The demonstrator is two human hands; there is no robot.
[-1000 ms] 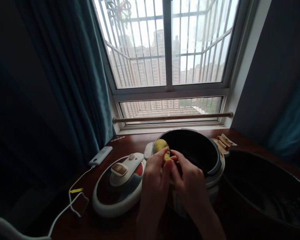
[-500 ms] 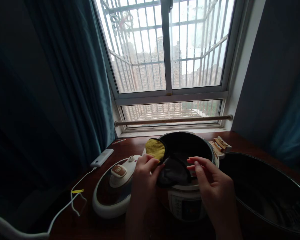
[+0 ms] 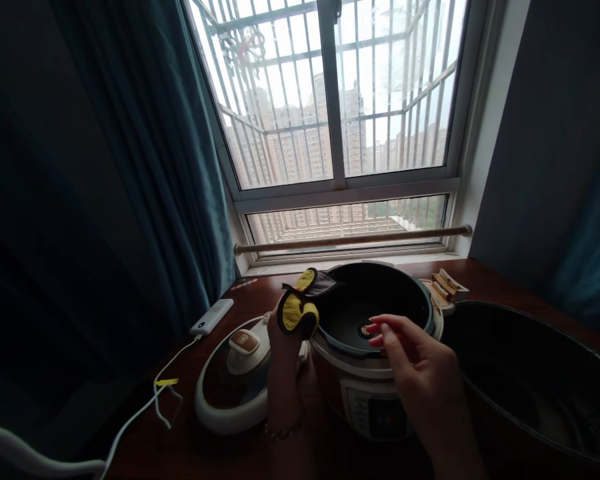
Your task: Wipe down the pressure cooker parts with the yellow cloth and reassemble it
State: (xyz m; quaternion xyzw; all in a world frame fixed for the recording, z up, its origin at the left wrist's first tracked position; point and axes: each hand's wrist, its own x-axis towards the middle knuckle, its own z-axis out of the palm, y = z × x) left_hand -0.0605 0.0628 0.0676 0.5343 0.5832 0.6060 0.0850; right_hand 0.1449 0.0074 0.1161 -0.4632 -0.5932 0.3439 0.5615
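Observation:
My left hand (image 3: 284,333) grips an oven mitt (image 3: 294,313) of yellow cloth with black edging and a grey outer side. The mitt is folded over and hides most of the fingers. It sits at the left rim of an open pressure cooker (image 3: 375,393), whose dark inner pot (image 3: 345,310) shows a round mark at the bottom. Over the front right of that pot hovers my right hand (image 3: 420,373), holding nothing. Its fingers are loosely curved and apart.
A cooker lid (image 3: 220,393) with a brown-topped knob lies at left. Behind it is a white power bank (image 3: 212,317) with a cable. A large dark pot (image 3: 520,373) stands at right. Small brown pieces (image 3: 445,287) lie behind the cooker, and a barred window rises beyond the table.
My left hand has drawn the oven mitt left and turned it, baring the inner pot. The mitt's grey part no longer covers the cooker's front. My right hand stays nearly in place.

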